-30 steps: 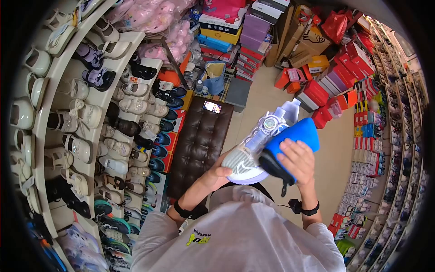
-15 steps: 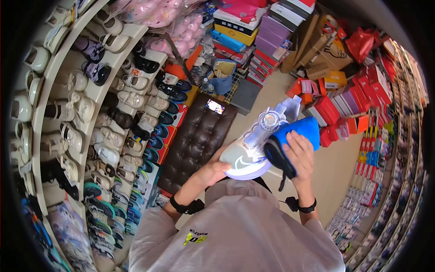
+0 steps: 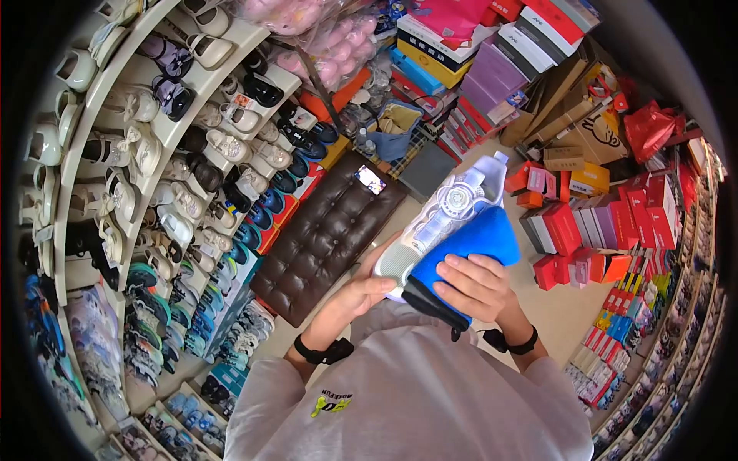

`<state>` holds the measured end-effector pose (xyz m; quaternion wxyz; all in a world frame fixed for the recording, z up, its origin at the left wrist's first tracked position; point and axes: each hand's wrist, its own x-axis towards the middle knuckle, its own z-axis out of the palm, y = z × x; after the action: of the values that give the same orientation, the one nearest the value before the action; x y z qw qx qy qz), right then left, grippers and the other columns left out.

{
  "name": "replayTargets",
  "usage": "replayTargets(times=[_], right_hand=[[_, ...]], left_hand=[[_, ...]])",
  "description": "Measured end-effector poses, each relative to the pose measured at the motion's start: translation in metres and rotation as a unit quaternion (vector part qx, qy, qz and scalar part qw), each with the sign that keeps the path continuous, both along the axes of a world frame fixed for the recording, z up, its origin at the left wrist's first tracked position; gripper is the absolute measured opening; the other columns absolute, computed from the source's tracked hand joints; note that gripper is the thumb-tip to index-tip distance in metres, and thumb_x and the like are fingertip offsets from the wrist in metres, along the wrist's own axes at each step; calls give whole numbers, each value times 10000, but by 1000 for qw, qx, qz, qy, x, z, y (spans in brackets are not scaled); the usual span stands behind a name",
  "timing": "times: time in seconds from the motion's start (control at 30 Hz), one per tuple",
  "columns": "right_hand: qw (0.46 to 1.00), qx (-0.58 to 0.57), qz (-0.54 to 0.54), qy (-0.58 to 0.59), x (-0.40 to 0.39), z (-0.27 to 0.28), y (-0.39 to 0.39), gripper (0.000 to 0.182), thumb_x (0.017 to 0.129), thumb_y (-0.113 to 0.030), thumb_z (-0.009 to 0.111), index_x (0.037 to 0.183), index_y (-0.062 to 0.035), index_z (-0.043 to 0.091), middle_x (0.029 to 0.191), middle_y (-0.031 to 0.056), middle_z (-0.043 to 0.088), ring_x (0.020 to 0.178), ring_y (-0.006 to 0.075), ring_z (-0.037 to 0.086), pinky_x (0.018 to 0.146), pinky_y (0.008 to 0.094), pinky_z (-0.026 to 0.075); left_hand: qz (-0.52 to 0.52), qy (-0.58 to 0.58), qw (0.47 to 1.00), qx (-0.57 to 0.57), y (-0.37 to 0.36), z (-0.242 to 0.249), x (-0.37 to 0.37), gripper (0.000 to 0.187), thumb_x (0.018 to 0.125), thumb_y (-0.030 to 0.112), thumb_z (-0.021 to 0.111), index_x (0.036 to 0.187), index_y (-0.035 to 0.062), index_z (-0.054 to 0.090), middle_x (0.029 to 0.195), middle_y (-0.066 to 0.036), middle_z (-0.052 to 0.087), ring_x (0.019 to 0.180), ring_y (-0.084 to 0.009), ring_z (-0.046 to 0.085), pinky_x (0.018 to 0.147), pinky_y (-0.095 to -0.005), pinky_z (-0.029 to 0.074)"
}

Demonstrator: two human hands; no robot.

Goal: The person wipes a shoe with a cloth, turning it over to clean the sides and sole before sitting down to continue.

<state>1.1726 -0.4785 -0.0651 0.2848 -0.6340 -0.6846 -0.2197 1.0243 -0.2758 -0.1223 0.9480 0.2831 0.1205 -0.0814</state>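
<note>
A pale lavender and grey sneaker [image 3: 459, 201] with a round dial is held up in front of my chest. My left hand [image 3: 361, 292] grips its toe end, thumb on the upper. Wrapped over my right hand's palm side is a blue cloth mitt [image 3: 480, 242] with a black cuff; the fingers of my right hand [image 3: 473, 284] are pressed on it. The mitt lies against the side of the sneaker and covers part of it.
A brown tufted bench [image 3: 330, 238] bears a lit phone [image 3: 370, 180]. Shelves of shoes [image 3: 184, 154] curve along the left. Shoe boxes [image 3: 561, 230] are stacked at right, and a blue bag [image 3: 396, 131] stands behind the bench.
The blue mitt has moved down and left along the sneaker towards its toe. The sneaker's toe now points more downward. The view has shifted, showing more shelves at lower left.
</note>
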Motion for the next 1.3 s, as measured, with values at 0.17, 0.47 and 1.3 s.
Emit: replayTargets(times=[0.17,0.47,1.3], right_hand=[[999,8,-45,17,36,-8,-15,257,899,-107,647,1149,-110,706,1211,100,715,1158,243,665,1008,382,483],[958,157,-176,161,68,-24,-6,288,782,-68,749,1033,65,701,1153,219,710,1118,402,670,973,489,513],[991,67,-58,101,70,-28,-5,239,900,-117,643,1127,-89,715,1207,108,713,1146,263,670,953,381,501]], left_hand=[[11,15,1000,4,-6,4,5,1151,688,284,813,1582,-33,162,1545,-170,391,1428,-262,402,1184,-389,311],[7,2,1000,21,-17,14,25,1164,664,315,813,1573,-48,182,1544,-175,396,1426,-263,410,1187,-390,312],[15,48,995,-86,21,-11,59,917,730,208,783,1485,-61,337,1398,-174,544,1288,-275,556,1124,-404,419]])
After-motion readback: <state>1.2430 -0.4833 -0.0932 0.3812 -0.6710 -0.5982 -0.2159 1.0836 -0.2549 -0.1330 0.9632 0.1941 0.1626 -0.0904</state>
